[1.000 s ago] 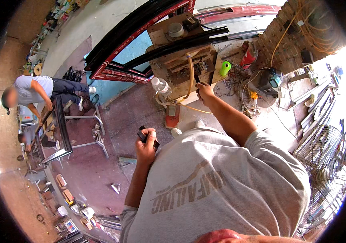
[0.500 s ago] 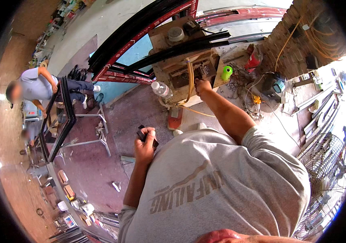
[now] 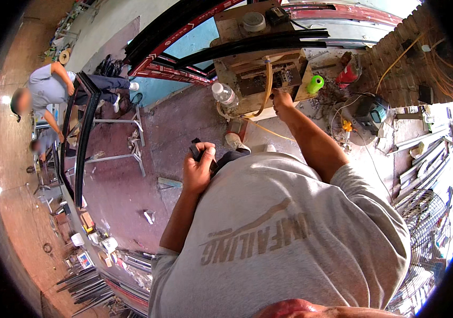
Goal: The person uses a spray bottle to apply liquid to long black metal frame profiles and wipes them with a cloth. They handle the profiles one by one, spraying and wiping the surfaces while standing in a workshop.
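Note:
My left hand (image 3: 198, 168) is closed round a short black piece (image 3: 199, 150), held beside my body over the floor. Its kind does not show clearly. My right arm reaches forward to a wooden workbench (image 3: 247, 110). There my right hand (image 3: 282, 102) is closed at the near edge of a dusty metal fixture (image 3: 283, 79). What its fingers grip is hidden. A yellow hose (image 3: 268, 90) curves up just left of that hand. A clear plastic bottle (image 3: 224, 95) stands at the bench's left corner, and a bright green bottle (image 3: 315, 84) at its right.
Long black profiles (image 3: 253, 49) cross the bench top. A large red-and-black frame (image 3: 184, 32) leans behind it. To the left, another person (image 3: 51, 90) holds a black frame (image 3: 86, 143) above a metal stand. A fan (image 3: 417, 228) stands at right, near stacked metal strips (image 3: 422, 169).
The whole view has shifted, so the bench sits further right and higher. My right hand stays at the fixture, and my left still holds the black piece. One of my feet now shows stepped forward.

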